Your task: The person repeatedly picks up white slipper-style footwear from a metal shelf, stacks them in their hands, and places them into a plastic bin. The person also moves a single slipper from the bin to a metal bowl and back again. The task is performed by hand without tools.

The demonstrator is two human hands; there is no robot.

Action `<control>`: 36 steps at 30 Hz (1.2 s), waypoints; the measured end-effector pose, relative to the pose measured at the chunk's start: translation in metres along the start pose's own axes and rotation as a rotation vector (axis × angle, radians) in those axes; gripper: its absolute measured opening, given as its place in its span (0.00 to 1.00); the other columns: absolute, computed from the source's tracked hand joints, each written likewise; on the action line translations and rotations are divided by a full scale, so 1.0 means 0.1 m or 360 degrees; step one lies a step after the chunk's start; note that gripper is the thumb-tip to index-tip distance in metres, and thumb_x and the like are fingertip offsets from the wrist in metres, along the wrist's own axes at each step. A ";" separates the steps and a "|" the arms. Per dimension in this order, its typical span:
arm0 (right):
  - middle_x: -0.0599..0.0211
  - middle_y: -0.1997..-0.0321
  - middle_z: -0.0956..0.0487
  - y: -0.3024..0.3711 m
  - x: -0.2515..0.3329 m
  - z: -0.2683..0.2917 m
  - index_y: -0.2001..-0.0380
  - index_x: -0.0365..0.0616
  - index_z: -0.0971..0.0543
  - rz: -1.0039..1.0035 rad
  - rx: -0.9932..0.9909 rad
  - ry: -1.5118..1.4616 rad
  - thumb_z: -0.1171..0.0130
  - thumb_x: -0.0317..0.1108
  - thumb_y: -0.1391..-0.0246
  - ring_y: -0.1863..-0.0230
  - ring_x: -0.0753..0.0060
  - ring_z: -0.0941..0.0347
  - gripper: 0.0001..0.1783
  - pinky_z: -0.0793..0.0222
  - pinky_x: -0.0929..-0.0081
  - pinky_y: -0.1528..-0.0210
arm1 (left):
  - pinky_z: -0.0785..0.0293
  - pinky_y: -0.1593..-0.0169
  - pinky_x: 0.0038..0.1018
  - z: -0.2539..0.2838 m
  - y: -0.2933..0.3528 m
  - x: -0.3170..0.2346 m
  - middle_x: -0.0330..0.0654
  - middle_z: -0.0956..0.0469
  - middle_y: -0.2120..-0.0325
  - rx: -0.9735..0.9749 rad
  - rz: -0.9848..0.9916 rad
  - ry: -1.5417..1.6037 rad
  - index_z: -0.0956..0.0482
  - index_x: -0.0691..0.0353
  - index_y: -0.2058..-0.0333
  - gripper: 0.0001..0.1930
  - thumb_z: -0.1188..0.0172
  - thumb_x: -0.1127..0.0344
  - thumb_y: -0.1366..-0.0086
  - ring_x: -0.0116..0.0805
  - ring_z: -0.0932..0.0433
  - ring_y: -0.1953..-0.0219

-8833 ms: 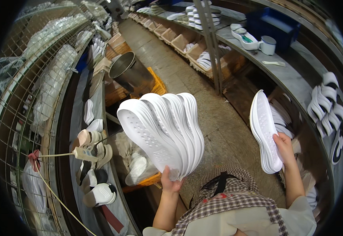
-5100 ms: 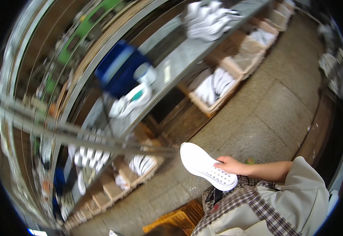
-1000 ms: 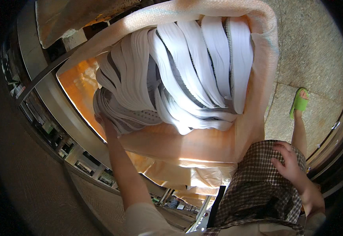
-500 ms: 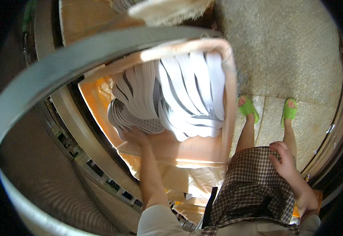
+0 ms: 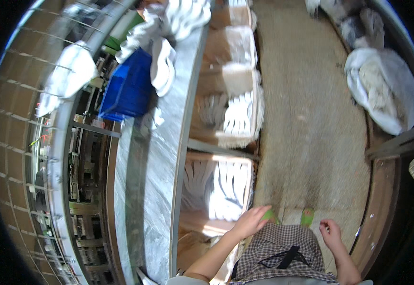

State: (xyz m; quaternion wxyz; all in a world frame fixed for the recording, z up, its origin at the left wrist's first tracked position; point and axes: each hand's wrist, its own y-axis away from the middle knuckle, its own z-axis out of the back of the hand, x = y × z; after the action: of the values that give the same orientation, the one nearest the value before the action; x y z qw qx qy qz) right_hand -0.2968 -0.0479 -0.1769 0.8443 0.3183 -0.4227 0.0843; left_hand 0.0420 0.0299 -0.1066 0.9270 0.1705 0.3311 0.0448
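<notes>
My left hand is empty, its fingers stretched forward beside the near right corner of a peach-coloured box. White shoe soles stand packed in rows inside that box, bright where light falls on them. To the right of the checked apron, my right hand hangs with fingers loosely bent and apart, and no object shows in it. Both hands are at about apron height, away from the soles.
Left of the boxes runs a grey marbled worktop with a blue bin and white soles on it. More lined boxes line the aisle floor. A white sack stands at the far right.
My left hand has come out of the box of soles and drawn back beside the apron. The view has lifted, showing the worktop and aisle. My right hand stays by the apron.
</notes>
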 end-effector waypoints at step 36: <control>0.53 0.63 0.23 -5.55 3.51 2.79 0.60 0.39 0.23 0.0739 0.0265 0.0574 0.44 0.36 0.49 0.65 0.53 0.25 0.15 0.30 0.64 0.62 | 0.30 0.51 0.29 4.51 -4.41 -0.25 0.44 0.25 0.56 -0.0827 -0.0060 0.0564 0.28 0.63 0.52 0.15 0.45 0.71 0.39 0.35 0.25 0.55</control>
State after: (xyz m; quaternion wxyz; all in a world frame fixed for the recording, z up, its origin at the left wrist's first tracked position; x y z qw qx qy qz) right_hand -0.0322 -0.6970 -0.0439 0.8350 0.2611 -0.3190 0.3645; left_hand 0.2929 -0.5177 0.0820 0.8681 -0.0886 0.4681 0.1396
